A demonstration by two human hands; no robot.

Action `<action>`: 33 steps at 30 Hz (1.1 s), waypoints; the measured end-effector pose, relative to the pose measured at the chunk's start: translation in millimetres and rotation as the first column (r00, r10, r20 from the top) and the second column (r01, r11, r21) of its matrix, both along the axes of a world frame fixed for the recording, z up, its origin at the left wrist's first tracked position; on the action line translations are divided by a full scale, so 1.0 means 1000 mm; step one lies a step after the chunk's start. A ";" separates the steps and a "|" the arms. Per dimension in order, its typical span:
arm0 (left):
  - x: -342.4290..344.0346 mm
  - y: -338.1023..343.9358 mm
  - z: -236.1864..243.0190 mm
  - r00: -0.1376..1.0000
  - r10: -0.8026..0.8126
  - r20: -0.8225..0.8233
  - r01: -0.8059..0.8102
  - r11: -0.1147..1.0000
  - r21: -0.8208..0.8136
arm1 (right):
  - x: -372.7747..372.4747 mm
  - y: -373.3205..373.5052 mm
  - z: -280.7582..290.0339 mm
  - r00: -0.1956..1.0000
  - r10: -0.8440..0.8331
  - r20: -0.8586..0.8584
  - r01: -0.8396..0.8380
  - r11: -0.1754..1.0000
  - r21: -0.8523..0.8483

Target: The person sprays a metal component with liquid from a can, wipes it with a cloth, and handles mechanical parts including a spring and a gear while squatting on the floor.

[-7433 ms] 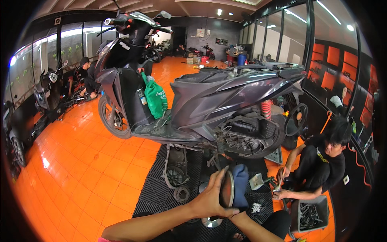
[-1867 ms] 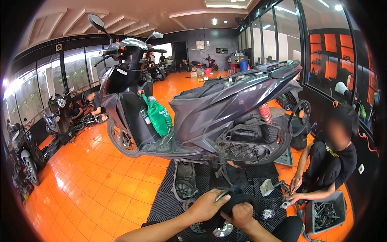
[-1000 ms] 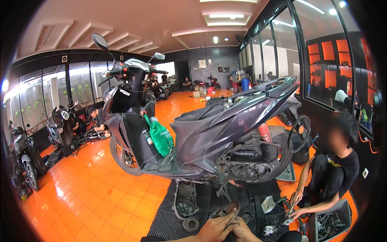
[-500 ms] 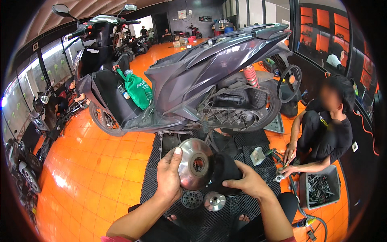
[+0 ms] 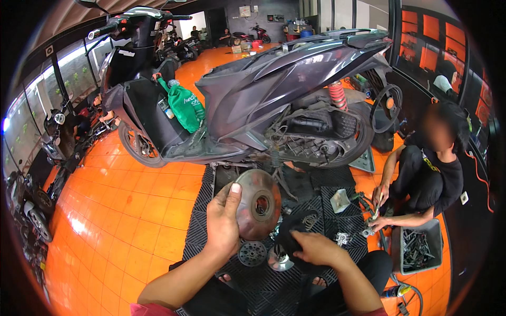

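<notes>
My left hand grips a round, stained metal disc with a hole at its centre, held upright facing me. My right hand is closed on a bunched black cloth, lower and to the right of the disc, apart from it. Beneath them on the black ridged mat lie a perforated metal plate and a shiny silver pulley face, partly behind the cloth. A coil of thin rings and a small silver part lie at the right.
A dark scooter stands across the front, its engine side exposed. A co-worker squats at the right, handling a metal part beside a grey bin of small parts. Other motorcycles line the left wall on the orange tiles.
The disc came up facing me and now sits slightly further right and shows a duller face. My right hand has moved down with the black cloth, away from the disc.
</notes>
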State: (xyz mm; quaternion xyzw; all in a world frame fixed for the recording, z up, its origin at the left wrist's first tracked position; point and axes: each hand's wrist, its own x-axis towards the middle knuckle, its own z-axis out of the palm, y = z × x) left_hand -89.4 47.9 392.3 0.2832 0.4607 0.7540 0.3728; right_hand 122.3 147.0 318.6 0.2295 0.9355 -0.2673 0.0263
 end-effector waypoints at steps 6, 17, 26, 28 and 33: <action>0.000 -0.003 0.003 0.999 0.015 -0.033 -0.015 1.000 0.012 | 0.002 0.005 -0.014 0.969 0.008 0.248 -0.001 0.999 -0.032; -0.009 -0.005 0.000 0.997 -0.014 -0.071 0.015 1.000 0.019 | -0.005 -0.003 0.016 0.986 -0.030 -0.162 -0.096 0.692 -0.716; -0.013 -0.008 0.001 1.000 -0.002 -0.008 0.002 1.000 -0.019 | -0.010 -0.014 0.017 0.982 0.081 -0.169 -0.129 0.947 -0.295; -0.015 -0.007 -0.001 1.000 -0.025 -0.005 0.025 1.000 -0.004 | -0.015 -0.031 0.020 0.996 -0.071 0.055 0.060 0.982 0.179; -0.013 -0.003 -0.001 0.999 -0.014 -0.037 0.013 1.000 -0.012 | -0.010 -0.014 -0.002 0.965 -0.235 -0.117 0.245 0.966 0.078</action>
